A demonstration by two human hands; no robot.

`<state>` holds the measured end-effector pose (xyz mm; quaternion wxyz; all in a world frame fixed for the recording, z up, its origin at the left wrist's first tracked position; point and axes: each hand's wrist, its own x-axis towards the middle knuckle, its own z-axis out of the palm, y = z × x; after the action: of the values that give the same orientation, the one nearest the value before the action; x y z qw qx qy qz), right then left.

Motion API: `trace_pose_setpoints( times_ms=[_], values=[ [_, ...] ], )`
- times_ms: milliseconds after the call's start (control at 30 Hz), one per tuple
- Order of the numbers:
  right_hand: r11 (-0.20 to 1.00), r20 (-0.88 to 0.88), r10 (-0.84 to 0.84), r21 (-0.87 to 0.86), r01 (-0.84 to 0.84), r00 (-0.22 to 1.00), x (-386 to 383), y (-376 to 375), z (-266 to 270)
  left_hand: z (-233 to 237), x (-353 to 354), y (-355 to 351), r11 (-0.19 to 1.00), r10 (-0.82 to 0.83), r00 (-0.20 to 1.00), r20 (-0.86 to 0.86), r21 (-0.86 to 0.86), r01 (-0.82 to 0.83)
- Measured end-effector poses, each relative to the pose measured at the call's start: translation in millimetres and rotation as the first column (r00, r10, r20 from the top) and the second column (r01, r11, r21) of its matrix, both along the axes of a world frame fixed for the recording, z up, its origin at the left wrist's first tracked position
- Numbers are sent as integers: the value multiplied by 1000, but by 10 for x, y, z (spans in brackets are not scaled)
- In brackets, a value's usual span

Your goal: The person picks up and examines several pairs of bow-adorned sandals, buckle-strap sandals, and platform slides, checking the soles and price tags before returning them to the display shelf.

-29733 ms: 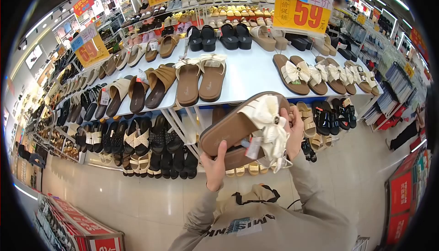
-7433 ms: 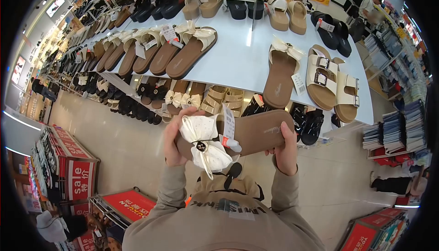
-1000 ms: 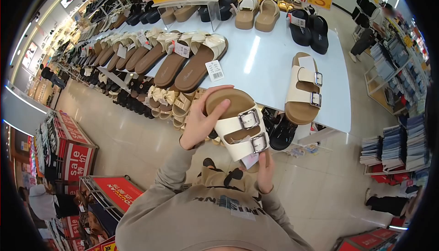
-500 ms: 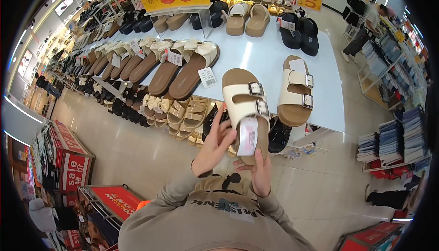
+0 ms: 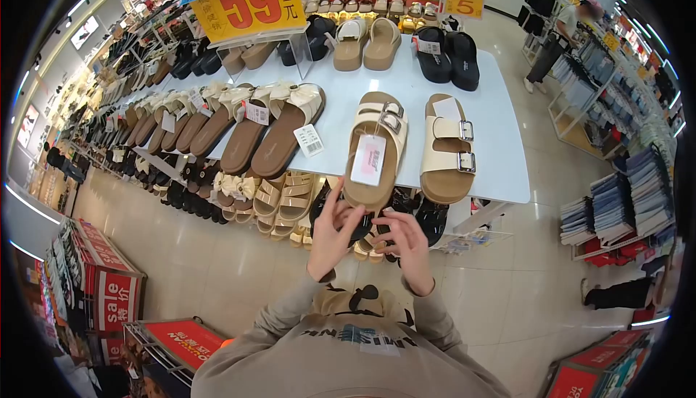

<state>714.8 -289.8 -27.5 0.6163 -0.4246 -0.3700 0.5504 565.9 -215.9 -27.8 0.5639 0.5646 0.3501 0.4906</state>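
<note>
A cream two-strap slide sandal [image 5: 388,170] with a brown footbed and metal buckles lies toe-away at the table's front edge, its heel toward me. A white tag [image 5: 367,159] hangs over its footbed. My left hand [image 5: 337,231] grips the heel's left side, index finger along the edge and thumb at the heel's end. My right hand [image 5: 407,242] is just right of the heel, fingers bent and apart with nothing held. The matching sandal [image 5: 448,180] rests to the right, a tag on its strap.
The white display table [image 5: 500,137] carries brown-soled slides with bows [image 5: 290,130] at left and black slides [image 5: 464,57] behind. A yellow price sign [image 5: 254,6] stands at the back. More sandals [image 5: 293,195] sit on a shelf below. A person [image 5: 554,43] stands by racks at right.
The sandal has gone from being held up before me to lying beside its match, its footbed turned more into view. My right hand has come off the heel.
</note>
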Motion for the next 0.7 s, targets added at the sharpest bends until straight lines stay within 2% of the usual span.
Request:
trace_pose_setpoints(
  times_ms=[67, 167, 233, 300, 367, 433, 533, 600, 700],
  values=[
    [992, 44, -123, 0, 123, 991, 79, 2, 40, 26, 31, 130, 1000, -6, 1000, 1, -21, 6],
    [992, -39, -109, -70, 106, 993, 306, 83, 68, 124, 33, 256, 996, -49, 998, -32, -74, 47],
    [987, 6, -145, -75, 145, 989, 403, 173, 84, 171, 44, 299, 993, -101, 986, -135, -69, 92],
    [982, -37, -168, -89, 164, 985, 522, 244, 88, 171, 39, 297, 991, -119, 987, -110, -76, 111],
    [975, -5, -206, -86, 205, 978, 554, 279, 122, 163, 20, 262, 988, -137, 987, -87, -82, 130],
    [968, 97, -215, -107, 225, 972, 600, 278, 108, 145, -20, 173, 982, -154, 988, -33, -120, 149],
    [955, 103, -280, -75, 289, 954, 622, 122, 126, 151, -130, 14, 974, -183, 983, -12, -138, 180],
    [954, 64, -287, -75, 291, 956, 533, -130, 186, 142, -196, -90, 970, -187, 982, 13, -158, 186],
    [956, 1, -277, -96, 276, 961, 420, -448, 132, 121, -285, -178, 946, -279, 960, -22, -181, 271]
  ],
)
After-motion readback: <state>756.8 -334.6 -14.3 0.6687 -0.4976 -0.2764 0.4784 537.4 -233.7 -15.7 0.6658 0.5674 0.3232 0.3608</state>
